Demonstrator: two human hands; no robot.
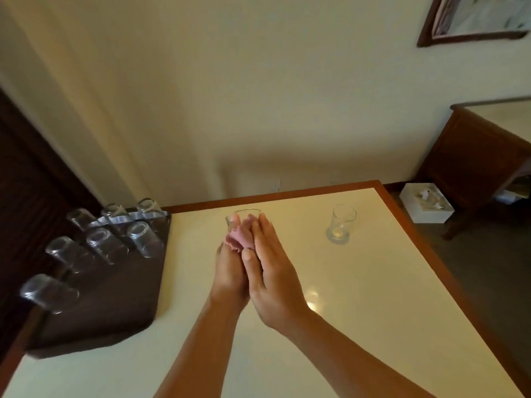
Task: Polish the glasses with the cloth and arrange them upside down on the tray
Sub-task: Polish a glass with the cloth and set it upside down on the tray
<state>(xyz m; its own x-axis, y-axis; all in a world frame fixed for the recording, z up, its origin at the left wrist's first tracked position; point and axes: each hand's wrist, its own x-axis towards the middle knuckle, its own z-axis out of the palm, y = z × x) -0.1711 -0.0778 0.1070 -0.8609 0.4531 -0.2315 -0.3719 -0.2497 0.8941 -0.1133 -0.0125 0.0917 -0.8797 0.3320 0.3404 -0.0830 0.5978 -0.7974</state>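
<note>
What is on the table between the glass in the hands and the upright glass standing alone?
Nothing: in the head view, only bare table lies between the held glass and the upright glass.

Looks like a hotel or guest rm. Cream-topped bench (359,282) w/ wood trim, tray (115,305) of upturned glasses, framed picture (474,21), tissue box (425,202) by a dark wood cabinet (471,156).

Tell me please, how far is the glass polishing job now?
Done: seven glasses stand upside down on the dark tray. In hand: the left hand and right hand hold one glass with the pink cloth between them. Left: one upright glass waits on the table, then both must go on the tray.
</note>
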